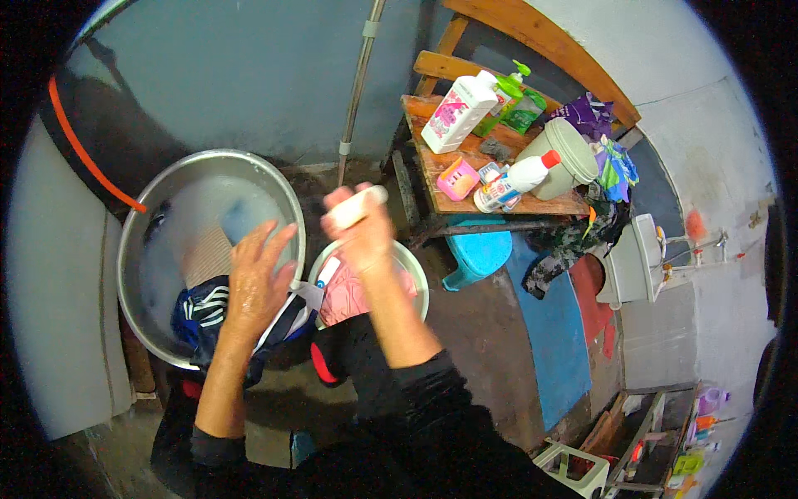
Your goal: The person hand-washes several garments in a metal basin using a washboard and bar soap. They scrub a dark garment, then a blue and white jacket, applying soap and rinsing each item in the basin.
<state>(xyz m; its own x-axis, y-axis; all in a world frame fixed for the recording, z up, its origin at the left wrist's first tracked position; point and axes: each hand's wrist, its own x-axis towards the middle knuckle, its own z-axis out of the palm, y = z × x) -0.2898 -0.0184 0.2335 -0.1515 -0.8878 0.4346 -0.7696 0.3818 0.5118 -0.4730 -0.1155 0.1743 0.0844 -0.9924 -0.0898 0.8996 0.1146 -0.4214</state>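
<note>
My right hand [368,237] is raised between two basins, its fingers closed round a pale white bar of soap [357,208]. My left hand [256,279] is open, fingers spread and wet, over the right side of a large metal basin [301,218] of cloudy water. Under and beside that hand lies a dark navy garment [199,306] with white stripes, partly draped over the rim. A beige ribbed piece [208,256] leans in the water; whether it is a washboard or cloth I cannot tell. Below my right hand, a small white basin [425,291] holds pink cloth [345,298].
To the right, a wooden chair [424,108] carries a white jug [460,112], a green pump bottle [499,104], a pink box [457,179], a red-capped bottle [515,183] and a pale bucket [565,154]. A blue stool [480,254] stands below; a metal pole [359,83] rises behind.
</note>
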